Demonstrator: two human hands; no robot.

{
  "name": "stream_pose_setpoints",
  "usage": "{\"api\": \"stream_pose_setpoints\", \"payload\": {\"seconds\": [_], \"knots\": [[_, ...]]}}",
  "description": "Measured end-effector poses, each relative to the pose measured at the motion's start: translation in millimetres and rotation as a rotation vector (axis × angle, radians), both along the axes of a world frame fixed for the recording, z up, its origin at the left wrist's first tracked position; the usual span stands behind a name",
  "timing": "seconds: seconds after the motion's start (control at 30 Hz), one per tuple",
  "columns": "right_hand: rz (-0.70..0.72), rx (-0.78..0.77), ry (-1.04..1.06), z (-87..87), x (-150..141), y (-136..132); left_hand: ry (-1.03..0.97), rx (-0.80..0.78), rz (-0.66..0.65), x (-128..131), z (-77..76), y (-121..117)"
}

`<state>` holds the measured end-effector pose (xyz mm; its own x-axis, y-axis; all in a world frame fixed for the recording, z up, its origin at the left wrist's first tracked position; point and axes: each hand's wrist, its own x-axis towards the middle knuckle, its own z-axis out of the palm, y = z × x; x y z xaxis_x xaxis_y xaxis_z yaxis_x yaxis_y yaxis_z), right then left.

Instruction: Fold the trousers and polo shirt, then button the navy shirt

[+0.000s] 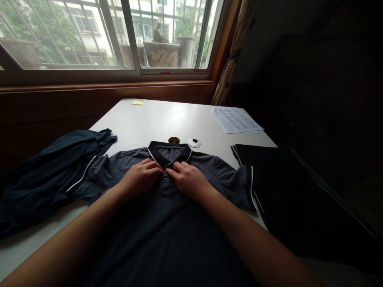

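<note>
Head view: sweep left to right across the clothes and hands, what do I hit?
Dark blue garment → left hand, on the gray shirt → right hand, on the same shirt → black cloth.

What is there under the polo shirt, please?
Under the polo shirt is the white table, which shows beyond the collar. Whether anything else lies beneath cannot be seen, because the cloth covers it.
</note>
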<state>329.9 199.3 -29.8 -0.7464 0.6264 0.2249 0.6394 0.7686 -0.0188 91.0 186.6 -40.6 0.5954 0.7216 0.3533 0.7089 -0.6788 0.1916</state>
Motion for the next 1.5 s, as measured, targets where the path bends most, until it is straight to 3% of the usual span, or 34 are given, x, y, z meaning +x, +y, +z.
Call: {"api": "stream_pose_setpoints", "payload": {"seconds": [0.37, 0.73, 1.17, 1.5], "knots": [[-0.064, -0.059, 0.116, -8.5, 2.5, 5.4, -0.010, -0.020, 0.012, 0.5, 2.1, -1.1], [-0.066, -0.140, 0.303, -18.6, 5.0, 11.4, -0.011, 0.030, -0.029, -1.2, -5.7, 1.0], [-0.077, -0.211, 0.371, -25.0, 6.5, 16.4, 0.150, 0.136, 0.004, -2.5, -2.6, 0.6], [-0.087, -0.284, 0.451, -28.3, 7.3, 21.3, 0.216, 0.125, 0.009, -4.1, -1.7, 1.4]]}}
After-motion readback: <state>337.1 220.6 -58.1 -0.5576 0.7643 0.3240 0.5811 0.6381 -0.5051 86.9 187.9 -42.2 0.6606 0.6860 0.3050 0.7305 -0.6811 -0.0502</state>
